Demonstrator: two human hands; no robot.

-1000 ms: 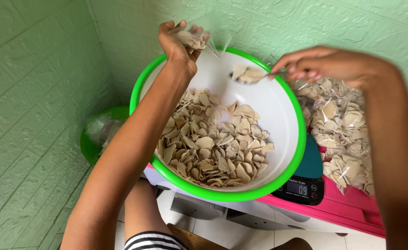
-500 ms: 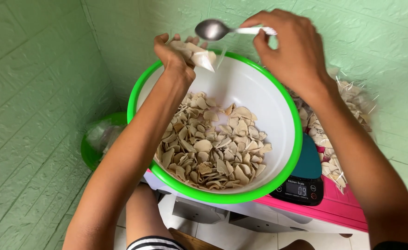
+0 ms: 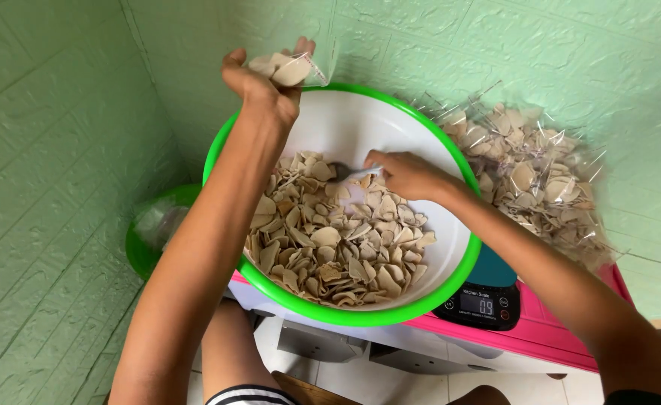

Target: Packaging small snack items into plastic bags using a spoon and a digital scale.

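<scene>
Chips (image 3: 330,247), pale and broken, are lying heaped in the one white basin with a green rim (image 3: 462,225), and we are scooping them; our right hand (image 3: 405,174) is gripping one spoon (image 3: 345,172) dug into the heap, while our left hand (image 3: 259,86) is clenching one small clear bag (image 3: 293,69), part filled, above the far rim; the next move, we judge, is calling for a level lift into the bag's mouth; filled packets (image 3: 533,180), too many to count, are piling beside one scale (image 3: 480,300).

A pile of filled clear packets (image 3: 533,180) was observed along the far right edge of the pink table (image 3: 540,341). A black digital kitchen scale (image 3: 480,300) was seen at its near edge. A second green basin (image 3: 147,236) was noted beyond its left edge, against the green embossed wall (image 3: 38,150).
</scene>
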